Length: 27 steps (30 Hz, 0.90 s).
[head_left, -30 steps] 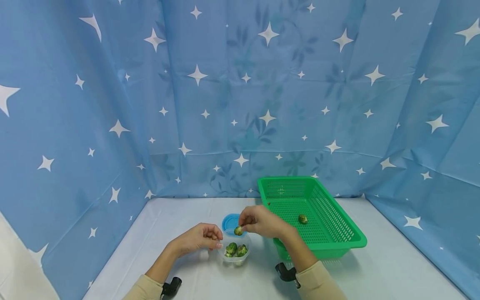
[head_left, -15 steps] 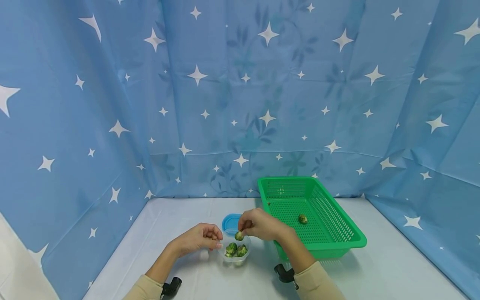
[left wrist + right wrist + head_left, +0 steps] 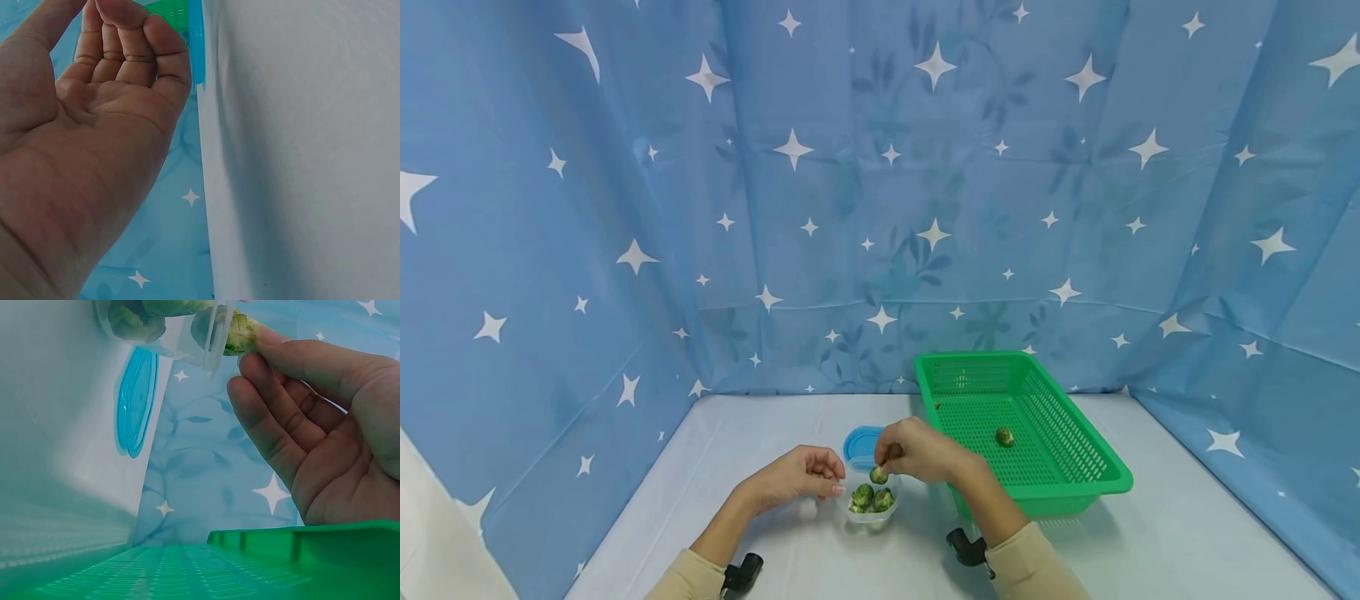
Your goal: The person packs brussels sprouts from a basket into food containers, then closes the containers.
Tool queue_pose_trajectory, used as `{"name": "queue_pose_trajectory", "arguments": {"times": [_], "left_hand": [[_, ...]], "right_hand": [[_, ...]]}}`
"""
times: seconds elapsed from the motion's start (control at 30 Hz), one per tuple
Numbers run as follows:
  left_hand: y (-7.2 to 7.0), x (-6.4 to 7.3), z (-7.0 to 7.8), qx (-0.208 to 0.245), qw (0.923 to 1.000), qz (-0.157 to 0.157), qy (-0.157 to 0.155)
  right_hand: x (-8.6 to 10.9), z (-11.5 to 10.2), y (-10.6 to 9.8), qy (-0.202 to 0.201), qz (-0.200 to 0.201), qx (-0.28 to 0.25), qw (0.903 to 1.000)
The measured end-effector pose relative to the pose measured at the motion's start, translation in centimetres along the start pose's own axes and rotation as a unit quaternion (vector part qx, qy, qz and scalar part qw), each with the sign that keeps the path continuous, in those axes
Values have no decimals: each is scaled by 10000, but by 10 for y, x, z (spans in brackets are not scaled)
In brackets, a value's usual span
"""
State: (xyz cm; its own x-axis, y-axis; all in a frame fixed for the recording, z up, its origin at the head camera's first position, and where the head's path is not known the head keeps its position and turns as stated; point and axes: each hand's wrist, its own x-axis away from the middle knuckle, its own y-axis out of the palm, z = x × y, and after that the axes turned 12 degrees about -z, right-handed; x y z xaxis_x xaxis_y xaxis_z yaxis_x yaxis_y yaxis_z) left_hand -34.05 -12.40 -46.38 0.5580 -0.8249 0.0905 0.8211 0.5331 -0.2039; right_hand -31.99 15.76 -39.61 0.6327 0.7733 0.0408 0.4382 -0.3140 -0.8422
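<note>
My right hand (image 3: 921, 450) pinches a Brussels sprout (image 3: 877, 474) between thumb and fingertips. In the right wrist view this Brussels sprout (image 3: 242, 334) is right at the rim of a clear plastic container (image 3: 215, 337), tipped on its side by that camera's angle. Several Brussels sprouts (image 3: 862, 497) lie inside the container (image 3: 871, 518) in the head view. My left hand (image 3: 797, 481) holds the container's left rim with thumb and curled fingers. The left wrist view shows the left palm (image 3: 106, 125) with the fingers bent, the thumb tip out of frame.
A green perforated basket (image 3: 1075, 492) stands to the right, with one Brussels sprout (image 3: 1005, 437) on its floor. Behind the container lies a blue lid (image 3: 859, 442). The white table (image 3: 752, 433) ends at a blue star-patterned curtain (image 3: 820, 275).
My right hand has lowered slightly, bringing the pinched Brussels sprout down closer to the container. The left hand, container and basket have stayed in place.
</note>
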Motion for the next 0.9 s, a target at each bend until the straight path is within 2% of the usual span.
{"name": "queue_pose_trajectory", "arguments": {"times": [0.3,0.5,0.9], "left_hand": [[-1,0,-1,13,10000,-4,13],[0,0,-1,36,10000,5,12],[0,0,0,4,10000,-16,35]], "right_hand": [[-2,0,1,107,-112,440,9989],[-1,1,1,105,-197,503,9985],[-5,-4,5,125,-92,856,9962]]}}
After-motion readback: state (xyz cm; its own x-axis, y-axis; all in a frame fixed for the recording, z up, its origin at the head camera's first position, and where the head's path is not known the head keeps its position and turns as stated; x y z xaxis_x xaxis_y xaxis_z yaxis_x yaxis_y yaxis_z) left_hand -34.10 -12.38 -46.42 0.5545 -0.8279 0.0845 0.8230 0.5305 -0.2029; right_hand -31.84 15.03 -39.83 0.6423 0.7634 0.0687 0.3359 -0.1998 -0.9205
